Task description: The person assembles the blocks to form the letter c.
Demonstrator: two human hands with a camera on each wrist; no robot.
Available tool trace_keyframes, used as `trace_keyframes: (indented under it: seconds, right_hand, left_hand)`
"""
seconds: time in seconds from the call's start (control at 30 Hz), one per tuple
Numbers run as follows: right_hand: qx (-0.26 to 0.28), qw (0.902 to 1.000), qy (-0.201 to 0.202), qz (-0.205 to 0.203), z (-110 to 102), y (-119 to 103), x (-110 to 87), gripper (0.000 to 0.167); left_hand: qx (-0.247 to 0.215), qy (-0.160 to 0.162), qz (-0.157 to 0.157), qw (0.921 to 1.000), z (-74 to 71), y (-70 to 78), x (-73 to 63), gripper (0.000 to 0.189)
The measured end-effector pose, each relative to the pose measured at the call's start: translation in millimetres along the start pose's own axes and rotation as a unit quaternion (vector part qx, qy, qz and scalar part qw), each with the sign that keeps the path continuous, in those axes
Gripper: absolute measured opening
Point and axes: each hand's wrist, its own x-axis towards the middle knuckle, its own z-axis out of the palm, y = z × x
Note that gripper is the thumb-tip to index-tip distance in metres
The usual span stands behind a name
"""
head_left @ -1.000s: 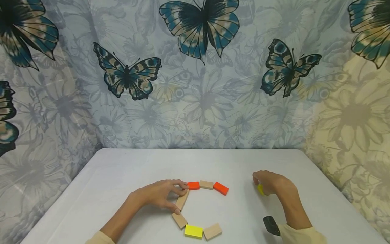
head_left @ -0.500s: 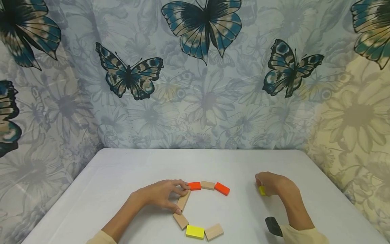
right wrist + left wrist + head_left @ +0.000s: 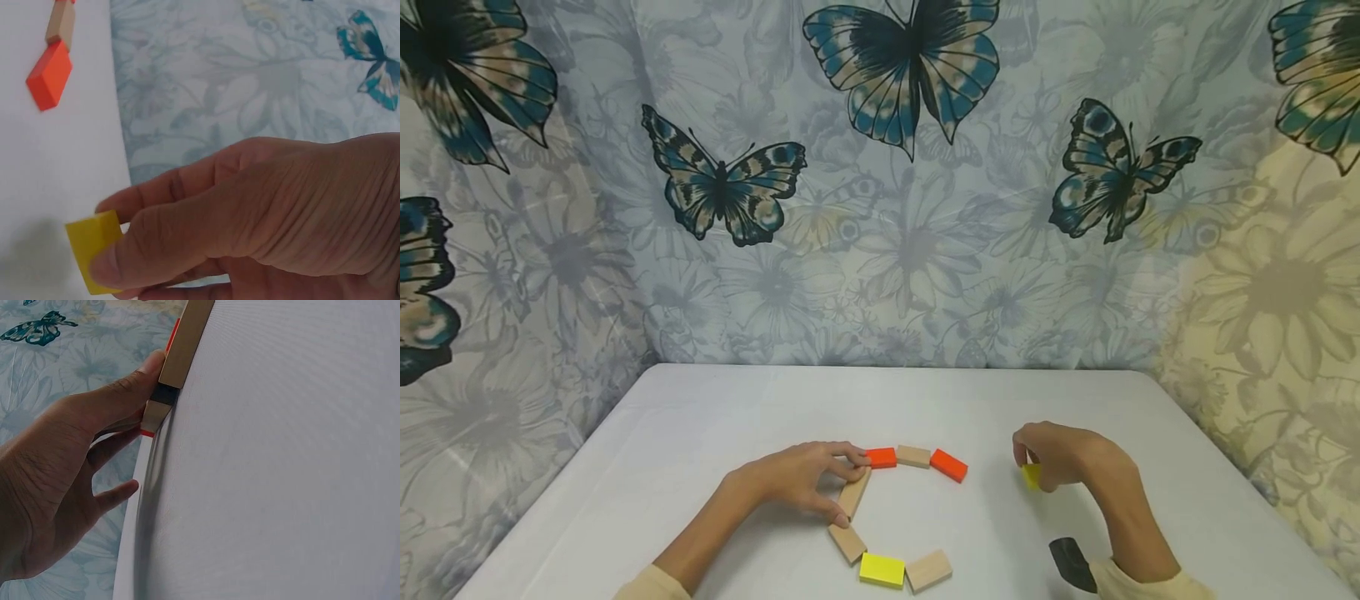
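A curved row of blocks lies on the table. My left hand spans a plain wooden block in its left part, thumb at the near end and fingertips at the far end, beside a red block. In the left wrist view the thumb and a finger touch the row, whose faces partly hide each other. To the right, apart from the row, my right hand pinches a yellow block between thumb and fingers. Its shadow falls on the table in the right wrist view.
More of the row: a wooden block and a tilted red block at the far side; wooden, yellow and wooden blocks nearer. The white table meets a butterfly-patterned cloth behind.
My right hand, after a slight shift right, has moved left with the yellow block, toward the row. The left hand stays on its block. The whole view has drifted slightly.
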Motion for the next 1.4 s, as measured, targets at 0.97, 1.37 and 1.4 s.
trace_keyframes:
  seconds: [0.97,1.37,1.4]
  right_hand:
    - [-0.105,0.9838,-0.14,-0.036,46,-107,16.3,0.037]
    - [-0.136,0.9779,-0.15,-0.05,56,-117,20.5,0.039]
    - [-0.136,0.978,-0.15,-0.05,57,-118,20.4,0.039]
  left_hand:
    - [0.003,0.002,0.001,1.0,-1.4,2.3,-0.4,0.07]
    - [0.009,0.005,0.007,0.9999,-0.5,1.1,-0.7,0.07]
    - [0.008,0.005,0.007,0.9999,0.0,0.8,-0.7,0.071]
